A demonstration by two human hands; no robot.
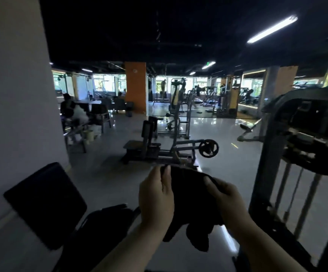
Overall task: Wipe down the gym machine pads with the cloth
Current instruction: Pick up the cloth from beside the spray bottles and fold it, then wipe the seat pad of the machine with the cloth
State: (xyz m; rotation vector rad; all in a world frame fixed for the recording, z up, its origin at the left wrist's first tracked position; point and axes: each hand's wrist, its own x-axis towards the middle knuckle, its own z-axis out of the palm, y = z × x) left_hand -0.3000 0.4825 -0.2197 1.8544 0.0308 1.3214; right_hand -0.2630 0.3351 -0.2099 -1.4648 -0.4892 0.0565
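Left hand [156, 195] and right hand [227, 197] both pinching dark cloth [190, 197] taut between them, black pad [45, 203] lower left, apart

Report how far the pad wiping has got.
Done: nothing visibly wiped. In hand: left hand and right hand both grip the dark cloth in mid-air. Left: the black back pad and seat pad at lower left, untouched by the cloth.

My left hand [156, 199] and right hand [226, 199] are bare, no gloves, rings or watch showing. Both forearms are uncovered too, no sleeve reaching them. My fingers [167, 174] have short, plain nails.
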